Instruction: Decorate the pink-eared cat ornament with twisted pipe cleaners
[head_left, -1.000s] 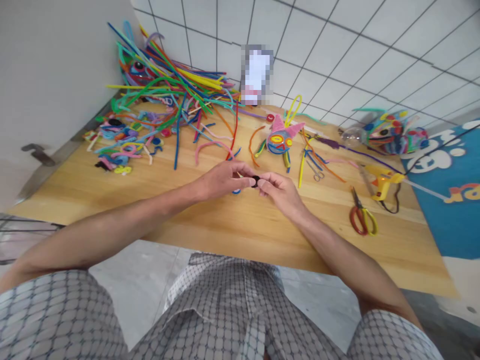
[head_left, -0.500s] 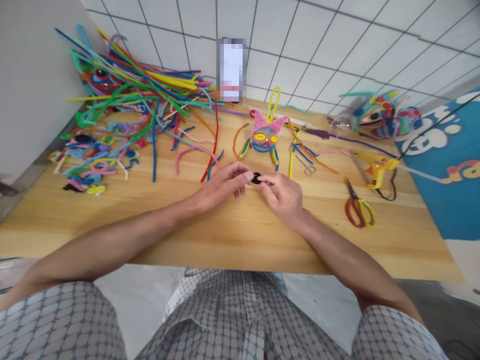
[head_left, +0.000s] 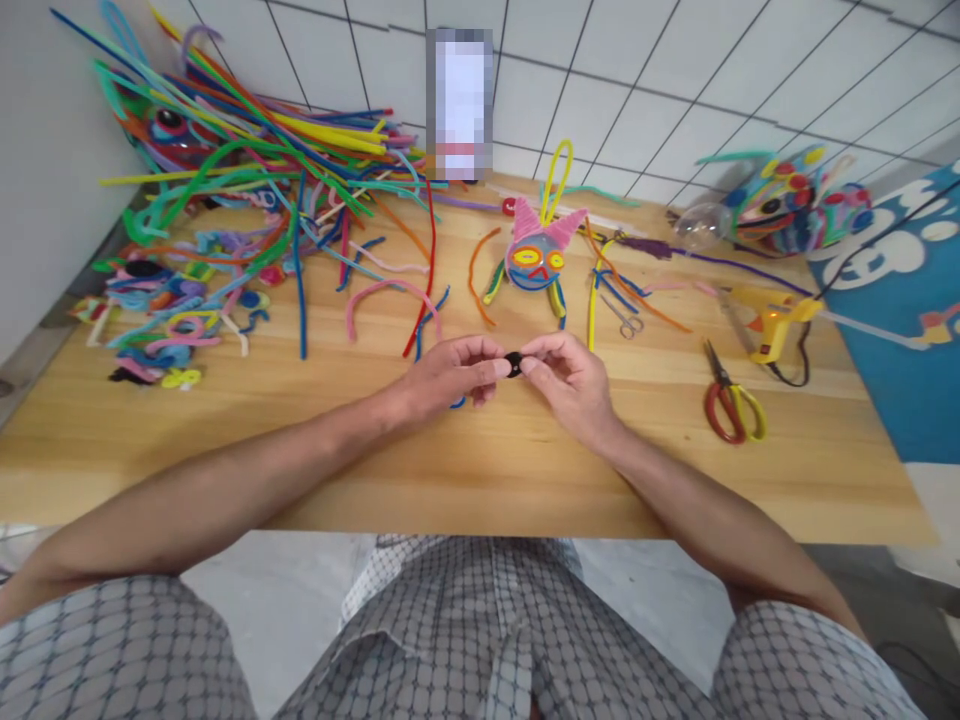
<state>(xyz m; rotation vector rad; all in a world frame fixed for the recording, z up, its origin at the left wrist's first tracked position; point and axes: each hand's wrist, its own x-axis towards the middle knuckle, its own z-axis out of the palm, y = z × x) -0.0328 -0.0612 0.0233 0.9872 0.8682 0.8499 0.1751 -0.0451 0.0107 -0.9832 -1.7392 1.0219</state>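
Black disc, pinched by left hand and right hand, in from front edge of bench; go easy, don't squash it.

disc before the figure, pipe cleaners left, scissors right, glue gun behind the scissors

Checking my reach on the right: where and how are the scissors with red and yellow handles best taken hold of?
Best by the handles, probably, with the right hand coming from the near edge of the table: the scissors lie with handle loops toward that edge and blades toward the wall. That hand is the nearer one, though it pinches a small black piece.
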